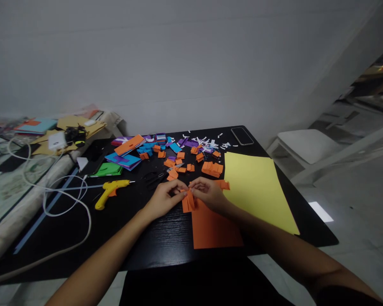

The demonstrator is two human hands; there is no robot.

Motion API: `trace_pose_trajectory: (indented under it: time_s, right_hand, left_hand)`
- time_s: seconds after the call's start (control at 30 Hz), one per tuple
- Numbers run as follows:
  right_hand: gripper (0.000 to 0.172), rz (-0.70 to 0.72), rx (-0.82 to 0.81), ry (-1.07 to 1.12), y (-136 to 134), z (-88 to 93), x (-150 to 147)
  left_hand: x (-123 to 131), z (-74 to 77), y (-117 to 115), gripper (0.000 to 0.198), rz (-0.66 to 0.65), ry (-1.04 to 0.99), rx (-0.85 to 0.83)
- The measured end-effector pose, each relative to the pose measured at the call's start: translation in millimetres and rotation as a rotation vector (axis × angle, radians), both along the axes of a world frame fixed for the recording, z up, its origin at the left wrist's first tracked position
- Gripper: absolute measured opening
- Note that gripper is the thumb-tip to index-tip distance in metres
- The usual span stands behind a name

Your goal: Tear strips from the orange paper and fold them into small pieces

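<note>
Left hand [166, 199] and right hand [210, 193] both pinch one folded orange piece [187, 203], thumbs and fingertips on its upper part. The piece sits between the hands, directly at the fingertips, over the near-middle of the black table [159, 250] and at the upper left corner of a flat orange sheet [215, 231].

Look: same orange as the sheet, small, creased, with a narrow strip standing up along one side and a flatter part hanging toward the wearer. Right forearm crosses the sheet's right side.

Outward: stack of orange pieces [212, 169] just beyond the right hand, yellow sheets [258, 187] to its right. Yellow glue gun [110, 192] lies left of the left hand, nozzle pointing right; black-handled scissors [153, 179] between the two. Far side: white scraps [207, 142], phone [241, 136] near the back right corner.

Hard to see: fingers cover the top of the held piece, so can't tell the exact fold. Scissors blend into the dark tabletop. Right upper arm cut off at the lower edge, forearm hides part of the sheet.
</note>
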State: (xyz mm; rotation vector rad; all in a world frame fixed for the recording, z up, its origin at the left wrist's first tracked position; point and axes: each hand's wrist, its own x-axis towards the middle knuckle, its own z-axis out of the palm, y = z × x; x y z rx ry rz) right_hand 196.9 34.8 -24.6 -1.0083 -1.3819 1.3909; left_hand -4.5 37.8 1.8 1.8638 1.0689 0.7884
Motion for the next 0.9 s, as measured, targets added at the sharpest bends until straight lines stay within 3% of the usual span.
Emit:
trace_pose_trajectory:
  time_s: [0.9]
  right_hand:
    - [0.029,0.02,-0.026,0.061,-1.7,6.3,-0.2]
  left_hand:
    - [0.1,3.6,0.3,0.02,-0.013,-0.019,-0.002]
